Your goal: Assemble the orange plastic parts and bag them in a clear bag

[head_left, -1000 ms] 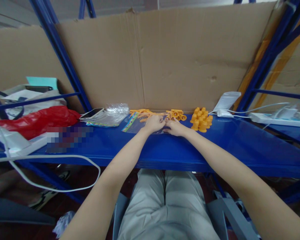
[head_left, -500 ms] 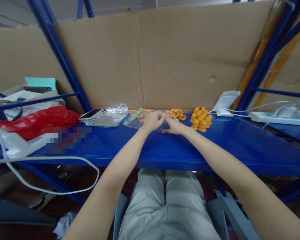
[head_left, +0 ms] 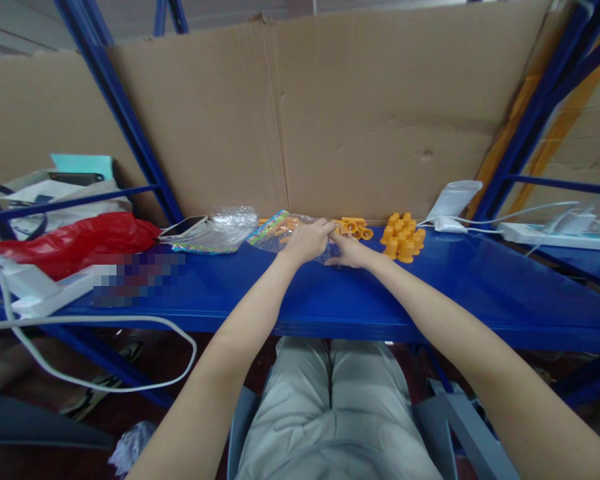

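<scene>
My left hand [head_left: 306, 241] is closed on a clear plastic bag [head_left: 275, 233] with a colourful header strip, lifted a little off the blue shelf [head_left: 330, 293]. Orange pieces show inside the bag. My right hand [head_left: 347, 252] rests beside it, fingers pinched at the bag's mouth, touching a small pile of orange ring-shaped parts [head_left: 355, 229]. A cluster of upright orange cone-shaped parts [head_left: 403, 241] stands just right of my right hand.
A stack of clear bags [head_left: 220, 230] and a phone [head_left: 183, 227] lie to the left, then a red plastic bag [head_left: 75, 243]. A white pouch [head_left: 453, 200], cables and a power strip [head_left: 550, 237] lie at the right. Cardboard [head_left: 330, 113] backs the shelf.
The bag lay flat on the shelf under both hands; my left hand has raised it and tilted its header end up. My right hand has shifted slightly toward the ring-shaped parts.
</scene>
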Demonstrator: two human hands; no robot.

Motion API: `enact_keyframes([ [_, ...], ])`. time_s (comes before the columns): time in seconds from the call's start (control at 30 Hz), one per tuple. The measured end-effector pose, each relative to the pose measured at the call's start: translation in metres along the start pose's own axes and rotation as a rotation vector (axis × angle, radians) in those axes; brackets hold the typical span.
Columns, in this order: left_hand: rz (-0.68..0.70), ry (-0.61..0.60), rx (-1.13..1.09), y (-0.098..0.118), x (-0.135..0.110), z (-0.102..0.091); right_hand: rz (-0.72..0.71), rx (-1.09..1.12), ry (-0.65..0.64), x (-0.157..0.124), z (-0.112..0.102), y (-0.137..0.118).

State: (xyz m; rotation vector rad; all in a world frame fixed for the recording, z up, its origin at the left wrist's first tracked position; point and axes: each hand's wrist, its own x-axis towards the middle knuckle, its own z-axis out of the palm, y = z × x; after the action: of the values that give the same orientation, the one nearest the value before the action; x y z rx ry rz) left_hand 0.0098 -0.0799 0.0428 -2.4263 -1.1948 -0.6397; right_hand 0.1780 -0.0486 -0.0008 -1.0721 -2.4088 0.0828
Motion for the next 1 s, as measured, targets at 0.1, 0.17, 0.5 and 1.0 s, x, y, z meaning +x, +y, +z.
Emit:
enact_keyframes([
  [0.1,-0.005,0.026,0.071,0.001,0.002,-0.003,0.01,0.008,0.004,-0.001,0.0,0.0],
  [0.17,0.017,0.073,0.092,-0.001,0.002,-0.002,-0.008,0.014,0.012,-0.001,0.0,0.0],
  [0.5,-0.136,0.065,0.07,-0.006,-0.002,0.003,-0.042,0.04,0.002,0.001,0.002,0.002],
  [1.0,-0.276,0.003,0.054,-0.007,-0.002,0.0,0.409,-0.333,0.144,-0.012,-0.027,0.017],
])
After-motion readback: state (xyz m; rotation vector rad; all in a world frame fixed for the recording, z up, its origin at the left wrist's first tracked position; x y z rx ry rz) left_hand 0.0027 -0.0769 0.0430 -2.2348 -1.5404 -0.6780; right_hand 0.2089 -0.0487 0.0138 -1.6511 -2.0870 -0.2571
